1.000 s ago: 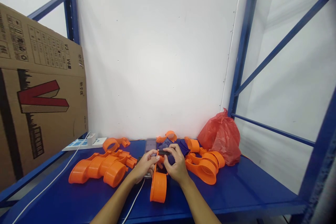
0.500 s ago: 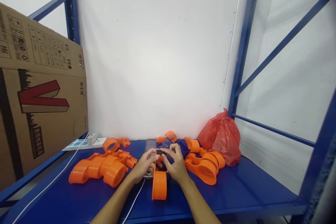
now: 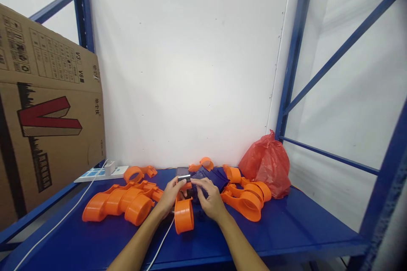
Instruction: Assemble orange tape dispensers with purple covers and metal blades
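My left hand (image 3: 170, 199) is closed around the arm of an orange plastic part with a wide ring end (image 3: 184, 217), which hangs toward me. At its upper end sits a small black strip with a pale toothed edge (image 3: 184, 177). My right hand (image 3: 210, 199) is beside it, index fingertip at the right end of the strip and thumb apart from the finger. Its other fingers are curled and partly hidden. Behind my hands lies a dark blue folded item (image 3: 210, 177), partly covered by them.
Several similar orange parts lie at left (image 3: 119, 203) and right (image 3: 249, 199) on the blue table (image 3: 286, 228). A red plastic bag (image 3: 267, 165) stands at back right. A white cable (image 3: 162, 245) runs beneath my left arm. A power strip (image 3: 117, 172) and cardboard box (image 3: 54, 114) are at left.
The orange part has tilted and shifted slightly left, turning its black strip's toothed edge into view. My right hand's fingers have moved to the strip's right end.
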`<move>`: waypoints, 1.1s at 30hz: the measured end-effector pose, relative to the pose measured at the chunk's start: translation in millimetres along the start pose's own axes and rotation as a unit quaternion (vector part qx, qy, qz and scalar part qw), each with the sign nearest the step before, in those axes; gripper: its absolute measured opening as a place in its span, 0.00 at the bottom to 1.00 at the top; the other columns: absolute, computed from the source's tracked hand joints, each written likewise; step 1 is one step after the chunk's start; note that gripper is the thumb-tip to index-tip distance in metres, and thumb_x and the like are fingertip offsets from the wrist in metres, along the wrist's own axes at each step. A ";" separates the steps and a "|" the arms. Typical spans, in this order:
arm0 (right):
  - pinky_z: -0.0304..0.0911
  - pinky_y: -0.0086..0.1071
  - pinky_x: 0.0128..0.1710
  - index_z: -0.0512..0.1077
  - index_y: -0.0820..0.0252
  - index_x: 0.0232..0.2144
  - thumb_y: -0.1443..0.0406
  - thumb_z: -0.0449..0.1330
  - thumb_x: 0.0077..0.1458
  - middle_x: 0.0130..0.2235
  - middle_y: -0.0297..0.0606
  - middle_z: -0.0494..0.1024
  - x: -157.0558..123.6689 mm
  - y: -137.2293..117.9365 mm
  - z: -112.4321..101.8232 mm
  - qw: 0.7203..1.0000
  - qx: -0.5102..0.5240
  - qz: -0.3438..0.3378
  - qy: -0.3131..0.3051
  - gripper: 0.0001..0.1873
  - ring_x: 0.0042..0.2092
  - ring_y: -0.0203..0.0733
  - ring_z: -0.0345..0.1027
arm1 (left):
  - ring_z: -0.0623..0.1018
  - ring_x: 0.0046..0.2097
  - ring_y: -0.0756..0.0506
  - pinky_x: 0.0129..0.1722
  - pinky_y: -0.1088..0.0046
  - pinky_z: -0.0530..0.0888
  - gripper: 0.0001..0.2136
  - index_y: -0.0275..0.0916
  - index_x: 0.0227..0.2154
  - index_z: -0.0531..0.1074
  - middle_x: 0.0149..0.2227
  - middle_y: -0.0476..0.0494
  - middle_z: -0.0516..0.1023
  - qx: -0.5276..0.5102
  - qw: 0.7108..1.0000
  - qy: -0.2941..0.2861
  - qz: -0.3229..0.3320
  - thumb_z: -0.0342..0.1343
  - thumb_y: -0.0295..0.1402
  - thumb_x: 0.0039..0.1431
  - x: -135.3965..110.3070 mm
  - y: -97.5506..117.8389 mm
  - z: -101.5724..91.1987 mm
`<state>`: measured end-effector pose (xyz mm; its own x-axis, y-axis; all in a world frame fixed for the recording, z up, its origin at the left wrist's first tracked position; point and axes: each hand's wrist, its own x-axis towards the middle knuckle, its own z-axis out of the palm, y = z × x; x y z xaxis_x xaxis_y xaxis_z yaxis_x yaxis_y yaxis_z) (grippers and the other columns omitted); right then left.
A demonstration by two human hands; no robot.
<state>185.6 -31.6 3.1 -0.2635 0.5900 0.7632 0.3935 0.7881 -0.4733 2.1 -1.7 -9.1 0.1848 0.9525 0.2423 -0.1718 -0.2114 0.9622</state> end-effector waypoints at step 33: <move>0.72 0.38 0.46 0.78 0.56 0.47 0.72 0.51 0.59 0.43 0.41 0.82 -0.1 7.5 -0.2 0.995 -0.041 0.057 0.068 0.20 0.43 0.45 0.76 | 0.70 0.22 0.51 0.24 0.76 0.64 0.16 0.38 0.34 0.71 0.22 0.53 0.73 -0.064 0.997 -0.011 -0.051 0.67 0.44 0.51 -8.0 9.6 4.5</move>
<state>188.7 -25.8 -0.5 -0.0942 0.6406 0.7621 0.4860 0.6977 -0.5263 3.4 -12.3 -1.2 0.2282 0.9624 0.1472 -0.2727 -0.0819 0.9586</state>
